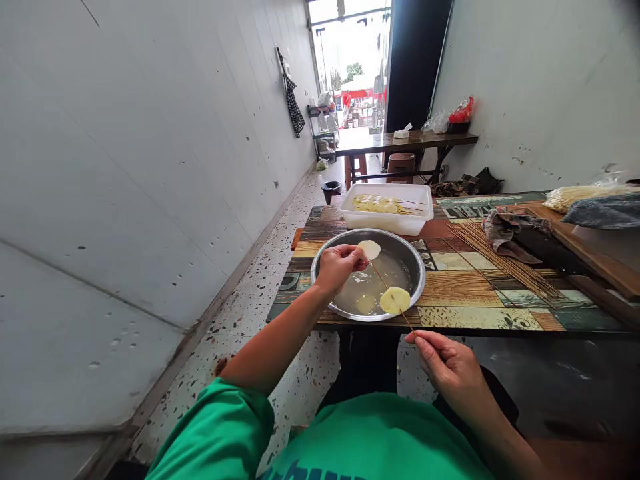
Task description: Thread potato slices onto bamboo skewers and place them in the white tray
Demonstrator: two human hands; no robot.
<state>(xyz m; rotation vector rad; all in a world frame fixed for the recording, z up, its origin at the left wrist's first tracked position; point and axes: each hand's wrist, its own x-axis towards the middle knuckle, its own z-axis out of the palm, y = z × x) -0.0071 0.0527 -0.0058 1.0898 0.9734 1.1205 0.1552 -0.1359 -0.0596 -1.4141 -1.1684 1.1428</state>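
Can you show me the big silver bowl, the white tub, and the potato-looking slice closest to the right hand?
Silver bowl [421,273]: head view, on the right side of its rim.
White tub [383,224]: head view, on its front wall.
Lower pale slice [397,300]: head view, near its middle.

Basin [367,317] is shiny smooth metal, tub [383,222] smooth milky plastic, skewer [379,275] matt wood or bamboo, slices [395,301] smooth and wet-looking, tabletop [460,287] glossy wood-look, rag [505,227] rough cloth, shirt [380,433] matt cloth.
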